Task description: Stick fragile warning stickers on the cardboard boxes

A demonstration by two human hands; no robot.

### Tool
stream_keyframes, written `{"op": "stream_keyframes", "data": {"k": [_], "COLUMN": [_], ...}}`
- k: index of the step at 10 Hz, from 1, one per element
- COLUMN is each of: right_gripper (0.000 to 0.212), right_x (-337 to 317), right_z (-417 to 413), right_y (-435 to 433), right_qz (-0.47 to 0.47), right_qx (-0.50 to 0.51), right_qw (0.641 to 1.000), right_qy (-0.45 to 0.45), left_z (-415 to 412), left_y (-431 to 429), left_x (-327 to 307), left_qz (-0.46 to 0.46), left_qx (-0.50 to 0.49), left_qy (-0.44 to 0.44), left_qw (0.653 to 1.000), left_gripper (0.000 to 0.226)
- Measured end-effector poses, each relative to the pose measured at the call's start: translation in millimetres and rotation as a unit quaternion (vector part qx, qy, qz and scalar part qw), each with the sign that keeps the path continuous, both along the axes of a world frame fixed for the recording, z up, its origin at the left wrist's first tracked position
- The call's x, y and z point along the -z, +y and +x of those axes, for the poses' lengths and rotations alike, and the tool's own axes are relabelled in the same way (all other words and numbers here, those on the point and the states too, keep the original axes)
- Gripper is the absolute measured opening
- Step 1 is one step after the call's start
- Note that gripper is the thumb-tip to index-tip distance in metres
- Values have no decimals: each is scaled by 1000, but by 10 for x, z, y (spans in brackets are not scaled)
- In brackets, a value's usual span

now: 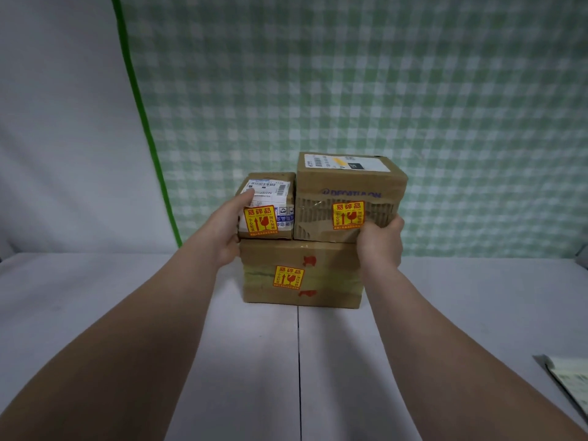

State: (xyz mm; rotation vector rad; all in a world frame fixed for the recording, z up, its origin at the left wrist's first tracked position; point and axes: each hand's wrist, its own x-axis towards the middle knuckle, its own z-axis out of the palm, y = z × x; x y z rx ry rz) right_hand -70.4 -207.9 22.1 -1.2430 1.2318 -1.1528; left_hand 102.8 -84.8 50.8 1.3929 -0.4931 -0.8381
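Three cardboard boxes are stacked on the grey table. The wide bottom box (318,291) carries a yellow-and-red fragile sticker (289,276) on its front. On top stand a small left box (270,189) with a fragile sticker (260,219) and a larger right box (346,183) with a fragile sticker (348,215). My left hand (226,227) grips the small box's left side, thumb on its top label. My right hand (380,240) holds the larger box's lower right corner.
A green-and-white checked cloth (381,90) with a green edge hangs behind the boxes, next to a white sheet at the left. The table top (95,297) has a seam down its middle. Backing sheets or papers (569,383) lie at the right edge.
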Motion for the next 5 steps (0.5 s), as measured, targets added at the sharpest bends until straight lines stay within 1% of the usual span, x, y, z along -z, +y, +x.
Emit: {"op": "stream_keyframes", "data": {"k": [1, 2, 3, 4, 5], "right_gripper": [52, 58, 61, 67, 76], "right_x": [9, 17, 10, 20, -16], "right_z": [-61, -109, -137, -182, -290], "right_y": [-59, -194, -240, -257, -227], "right_qz": [11, 34, 34, 42, 82], "right_qx": [-11, -60, -100, -119, -72], "right_qw": [1000, 997, 994, 992, 994], "right_qy": [-15, -35, -27, -12, 7], "left_z": [-40, -68, -31, -10, 43], "left_y": [-104, -152, -182, -176, -166], "left_x": [53, 88, 137, 154, 196], "left_qz": [-12, -36, -48, -52, -13], "left_qx": [33, 30, 14, 1, -58], "left_qy": [-1, 13, 15, 9, -25], "left_qw": [999, 999, 999, 999, 998], "left_gripper": [26, 28, 37, 63, 103]}}
